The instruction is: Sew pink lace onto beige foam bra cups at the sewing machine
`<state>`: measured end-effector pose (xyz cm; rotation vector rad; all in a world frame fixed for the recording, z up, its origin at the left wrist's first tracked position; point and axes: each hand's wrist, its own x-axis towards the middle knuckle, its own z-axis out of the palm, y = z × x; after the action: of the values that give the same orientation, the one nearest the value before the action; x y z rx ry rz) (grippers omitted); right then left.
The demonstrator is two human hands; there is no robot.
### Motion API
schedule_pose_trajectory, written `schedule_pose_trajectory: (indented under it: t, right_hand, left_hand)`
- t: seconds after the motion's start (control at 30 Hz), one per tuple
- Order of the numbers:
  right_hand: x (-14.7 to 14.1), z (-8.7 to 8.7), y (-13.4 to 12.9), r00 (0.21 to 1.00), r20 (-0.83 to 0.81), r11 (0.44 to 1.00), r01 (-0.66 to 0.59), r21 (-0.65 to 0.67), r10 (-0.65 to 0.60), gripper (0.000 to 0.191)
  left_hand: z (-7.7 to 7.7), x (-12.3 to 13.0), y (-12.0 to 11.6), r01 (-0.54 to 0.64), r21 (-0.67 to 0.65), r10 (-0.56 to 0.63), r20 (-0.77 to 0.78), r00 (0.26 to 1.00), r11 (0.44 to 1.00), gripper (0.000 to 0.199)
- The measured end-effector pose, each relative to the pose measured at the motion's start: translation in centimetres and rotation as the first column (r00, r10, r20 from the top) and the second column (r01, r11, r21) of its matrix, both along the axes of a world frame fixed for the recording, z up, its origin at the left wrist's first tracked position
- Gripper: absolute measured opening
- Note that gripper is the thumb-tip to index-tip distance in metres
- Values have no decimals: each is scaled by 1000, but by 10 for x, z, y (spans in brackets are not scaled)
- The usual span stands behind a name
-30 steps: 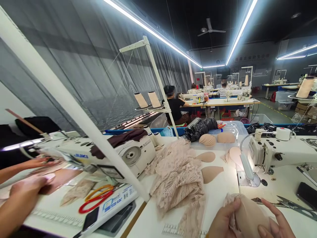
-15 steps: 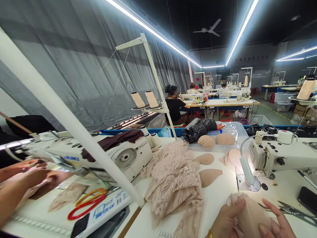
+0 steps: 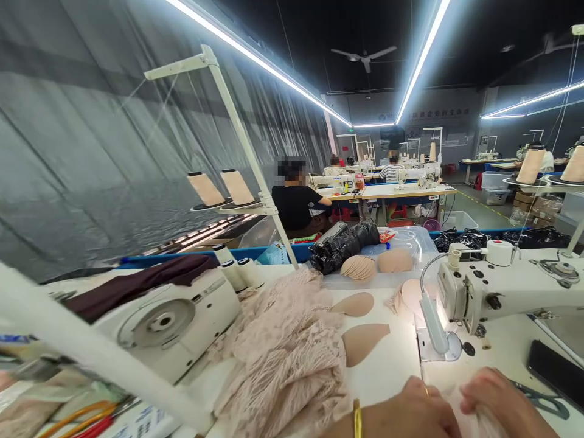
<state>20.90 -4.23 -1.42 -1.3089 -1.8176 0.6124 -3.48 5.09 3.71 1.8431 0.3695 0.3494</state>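
My left hand (image 3: 422, 406), with a gold bangle at the wrist, is at the bottom edge, fingers curled over a pale beige fabric piece (image 3: 452, 403). Its neighbour, my right hand (image 3: 495, 398), pinches the other side of the same fabric. Much of the piece is hidden by the hands and the frame edge. Just beyond them stands a white sewing machine (image 3: 506, 280) with a lit lamp (image 3: 433, 325) by its needle plate. Scissors (image 3: 542, 398) lie right of my right hand. A heap of beige lace (image 3: 287, 359) lies to the left.
Two beige cut pieces (image 3: 365, 344) lie beside the lace. Stacked beige pads (image 3: 358, 267) sit on a clear plastic lid near a black plastic bundle (image 3: 344, 243). A phone (image 3: 554, 368) lies at right. A white post (image 3: 114, 359) crosses the left foreground. A person (image 3: 294, 204) sits ahead.
The view has swung right, and the co-worker's hands at left have left it. My hands have turned over the fabric, from a palm-up hold to backs of the hands showing.
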Motion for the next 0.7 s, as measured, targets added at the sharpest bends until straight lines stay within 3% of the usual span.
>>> schedule_pose_trajectory:
  t: [0.03,0.1,0.17,0.2,0.27,0.33,0.5,0.6,0.7]
  right_hand:
    - [6,7,11,994,100,998,-53,41,49,7]
    - [12,18,30,941,321,982,-147,115,103,20]
    - [15,21,41,890,444,972,-184,145,103,30]
    - [16,20,44,874,476,971,-188,147,97,33]
    - [21,15,44,875,477,977,-165,136,81,39]
    - [26,10,41,882,468,981,-129,143,48,45]
    - [32,10,38,892,451,975,-70,210,-33,52]
    - [30,12,41,881,470,958,-94,270,-47,52]
    - [29,13,42,859,511,958,-115,263,-37,50]
  left_hand:
    - [-2,5,6,-3,97,3,2,1000,995,15]
    - [-5,16,19,63,349,-67,0,998,935,20]
    - [-4,22,30,152,607,-160,-40,986,780,14]
    - [-3,23,35,185,682,-193,-66,979,708,10]
    - [-2,22,40,201,726,-194,-94,976,658,10]
    - [-8,22,42,161,707,-139,-88,986,689,8]
    - [-49,43,44,-27,492,76,-80,994,870,26]
    - [-59,51,49,37,464,72,-215,974,885,33]
    - [-44,42,53,197,503,-37,-311,950,841,25]
